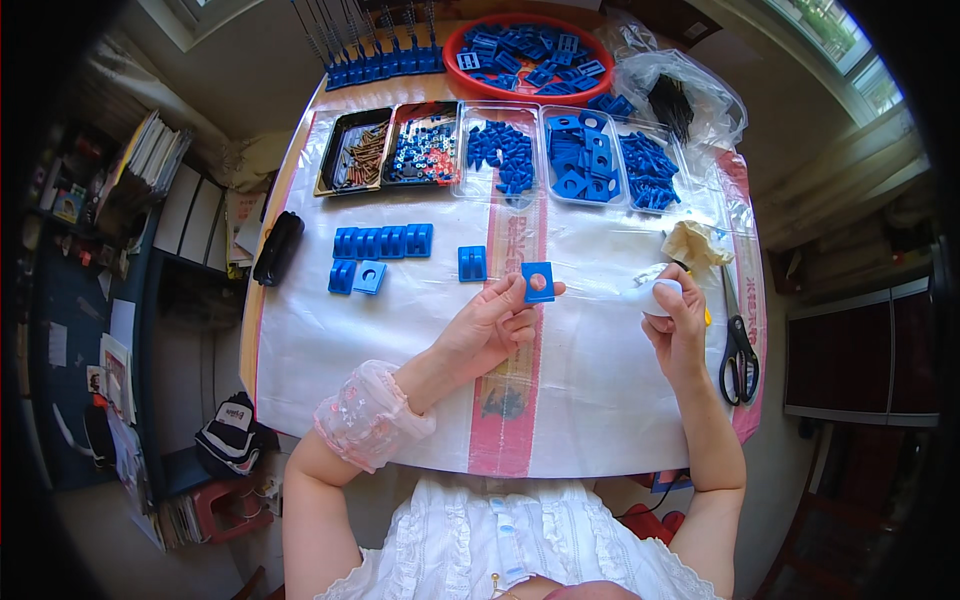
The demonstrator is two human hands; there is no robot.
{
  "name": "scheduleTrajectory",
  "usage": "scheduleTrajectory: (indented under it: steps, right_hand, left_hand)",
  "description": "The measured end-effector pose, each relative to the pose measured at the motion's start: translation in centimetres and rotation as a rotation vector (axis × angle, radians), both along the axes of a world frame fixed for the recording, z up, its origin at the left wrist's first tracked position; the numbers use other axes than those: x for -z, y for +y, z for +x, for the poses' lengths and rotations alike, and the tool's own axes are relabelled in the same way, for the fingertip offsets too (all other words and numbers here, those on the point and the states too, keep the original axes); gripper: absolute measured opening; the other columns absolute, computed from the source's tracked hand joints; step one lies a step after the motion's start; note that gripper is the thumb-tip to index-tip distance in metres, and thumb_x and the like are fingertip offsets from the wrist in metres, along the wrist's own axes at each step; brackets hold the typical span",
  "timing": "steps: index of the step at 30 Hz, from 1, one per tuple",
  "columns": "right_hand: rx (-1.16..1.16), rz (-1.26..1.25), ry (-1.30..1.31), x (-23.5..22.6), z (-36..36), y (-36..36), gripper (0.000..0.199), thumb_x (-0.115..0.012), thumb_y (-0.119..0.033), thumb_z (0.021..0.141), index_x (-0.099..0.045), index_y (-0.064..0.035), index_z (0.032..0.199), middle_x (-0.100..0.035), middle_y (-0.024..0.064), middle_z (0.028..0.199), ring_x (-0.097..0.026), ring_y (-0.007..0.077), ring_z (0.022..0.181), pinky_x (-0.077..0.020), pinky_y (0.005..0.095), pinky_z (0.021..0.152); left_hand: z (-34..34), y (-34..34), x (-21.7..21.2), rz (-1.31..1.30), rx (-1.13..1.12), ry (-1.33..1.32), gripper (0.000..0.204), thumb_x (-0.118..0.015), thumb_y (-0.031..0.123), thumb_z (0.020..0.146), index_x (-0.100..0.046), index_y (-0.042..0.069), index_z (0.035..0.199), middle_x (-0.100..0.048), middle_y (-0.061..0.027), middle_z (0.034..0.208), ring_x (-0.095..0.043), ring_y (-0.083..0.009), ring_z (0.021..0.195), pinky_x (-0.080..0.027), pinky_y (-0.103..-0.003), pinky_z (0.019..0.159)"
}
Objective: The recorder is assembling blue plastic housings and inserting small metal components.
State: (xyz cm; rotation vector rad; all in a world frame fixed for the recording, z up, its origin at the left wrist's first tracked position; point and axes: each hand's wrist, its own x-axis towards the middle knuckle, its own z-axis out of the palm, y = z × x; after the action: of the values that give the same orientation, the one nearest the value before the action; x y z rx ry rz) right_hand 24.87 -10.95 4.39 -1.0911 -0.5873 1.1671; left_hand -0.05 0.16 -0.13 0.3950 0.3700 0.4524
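Observation:
A small blue square plate with a round hole [538,283] is pinched between the thumb and fingers of my left hand [498,318]. To its left, near those fingertips, stands a ridged blue block [472,263]. My right hand [680,318] is closed around a smooth white rounded object [655,298]; its exact kind is hidden by the fingers. Farther left sit a row of joined blue ridged blocks [383,241], a single block [342,276] and another holed plate [369,277] lying beside it.
Across the back stand trays of screws [362,160], nuts [425,155] and blue parts [582,165]. Behind them are a red basin [450,62] and blue pieces with springs [385,68]. Black scissors [740,360], a crumpled cloth [697,243] and a black case [279,248] flank the workspace.

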Motion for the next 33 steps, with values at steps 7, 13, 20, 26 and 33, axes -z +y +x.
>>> scheduleTrajectory:
  steps: [7,13,20,26,33]
  right_hand:
    - [0.002,-0.002,-0.004,0.0,-0.1,0.0,0.018,-0.07,-0.016,0.092,-0.053,-0.0135,0.086,-0.049,-0.0079,0.068,-0.031,-0.0017,0.048,-0.021,0.018,0.042]
    - [-0.002,0.008,0.003,0.0,-0.1,0.0,0.018,-0.07,-0.016,0.092,-0.053,-0.0134,0.086,-0.049,-0.0078,0.068,-0.031,-0.002,0.049,-0.0212,0.0182,0.042]
    - [0.011,0.03,0.034,-0.1,0.7,0.0,0.018,-0.069,-0.017,0.093,-0.052,-0.0135,0.086,-0.047,-0.0078,0.068,-0.031,-0.0023,0.049,-0.0205,0.0173,0.042]
    - [0.039,0.065,0.002,-0.8,1.6,0.0,0.019,-0.069,-0.017,0.093,-0.052,-0.0138,0.086,-0.046,-0.0084,0.066,-0.032,-0.0031,0.05,-0.0205,0.0158,0.041]
    - [0.03,0.052,-0.045,-0.5,1.6,0.0,0.02,-0.07,-0.018,0.092,-0.051,-0.0141,0.084,-0.047,-0.0081,0.066,-0.032,-0.0032,0.049,-0.0206,0.0159,0.041]
  left_hand:
    - [0.1,0.0,-0.1,0.001,-0.001,-0.008,0.033,-0.061,0.037,0.104,-0.061,0.012,0.126,-0.061,-0.0118,0.135,-0.036,-0.0014,0.066,-0.039,-0.018,0.061]
    - [0.0,0.0,0.1,-0.002,-0.005,-0.007,0.037,-0.06,0.037,0.104,-0.059,0.01,0.13,-0.062,-0.0111,0.134,-0.038,-0.0018,0.068,-0.039,-0.018,0.061]
    - [0.0,0.0,-0.2,-0.051,-0.03,0.02,0.035,-0.058,0.036,0.106,-0.062,0.009,0.128,-0.062,-0.0102,0.133,-0.039,-0.0037,0.07,-0.04,-0.019,0.063]
    - [-0.3,0.2,0.4,-0.027,-0.047,-0.067,0.035,-0.059,0.038,0.105,-0.063,0.009,0.125,-0.062,-0.008,0.132,-0.038,-0.0042,0.07,-0.039,-0.019,0.063]
    - [-0.2,0.1,0.1,-0.015,-0.054,-0.049,0.036,-0.059,0.039,0.105,-0.063,0.01,0.125,-0.062,-0.0084,0.132,-0.038,-0.0041,0.07,-0.041,-0.019,0.064]
